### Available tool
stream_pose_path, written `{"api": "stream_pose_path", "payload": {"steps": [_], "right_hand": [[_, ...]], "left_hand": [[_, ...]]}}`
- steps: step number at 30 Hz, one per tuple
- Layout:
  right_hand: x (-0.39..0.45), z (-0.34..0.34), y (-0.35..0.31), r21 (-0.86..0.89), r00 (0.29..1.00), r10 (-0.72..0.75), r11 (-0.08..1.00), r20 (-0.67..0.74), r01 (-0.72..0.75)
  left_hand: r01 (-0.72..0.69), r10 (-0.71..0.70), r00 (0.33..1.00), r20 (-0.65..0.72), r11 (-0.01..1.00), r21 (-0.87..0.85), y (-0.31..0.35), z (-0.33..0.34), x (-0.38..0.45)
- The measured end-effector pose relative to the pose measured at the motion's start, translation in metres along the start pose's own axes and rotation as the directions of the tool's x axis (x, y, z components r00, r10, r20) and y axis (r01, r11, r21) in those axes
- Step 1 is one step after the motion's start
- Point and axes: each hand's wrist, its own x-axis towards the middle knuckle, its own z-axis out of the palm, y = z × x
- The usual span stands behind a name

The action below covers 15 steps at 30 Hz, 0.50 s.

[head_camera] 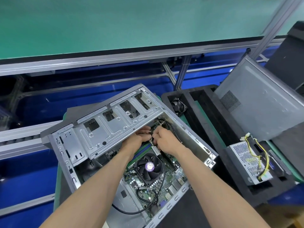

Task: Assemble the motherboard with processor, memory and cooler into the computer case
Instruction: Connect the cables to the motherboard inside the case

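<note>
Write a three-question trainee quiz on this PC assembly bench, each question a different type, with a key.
1. True or false: the cooler already sits on the motherboard inside the computer case.
2. Multiple choice: where is the power supply?
A. Mounted in the case
B. In the black foam tray to the right of the case
C. On the green bench at the top
3. Fill in: both the left hand and the right hand are working on a thin black ____ near the case's far end.

Key: 1 true; 2 B; 3 cable.
</note>
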Motion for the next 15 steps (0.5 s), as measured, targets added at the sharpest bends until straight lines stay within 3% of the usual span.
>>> {"api": "stream_pose_path", "payload": {"steps": [6,12,15], "right_hand": [[0.0016,-0.0004,0.0007,-0.01,0.999,0.036,0.999,-0.027,-0.036],[0.0006,-0.0042,0.0046,-0.245,0.988,0.156,0.958,0.014,-0.148],[0.0003,-0.0024,0.0044,-0.343,0.982,0.186,0.923,-0.001,-0.176]], "left_hand": [[-0.02,0.02,1.0,-0.015,0.999,0.042,-0.0045,0.0006,0.0044],[0.096,-0.074,0.992,-0.105,0.968,0.231,-0.0053,0.0007,0.0055],[0.133,-0.111,0.988,-0.103,0.963,0.235,-0.0066,0.0006,0.0059]]}}
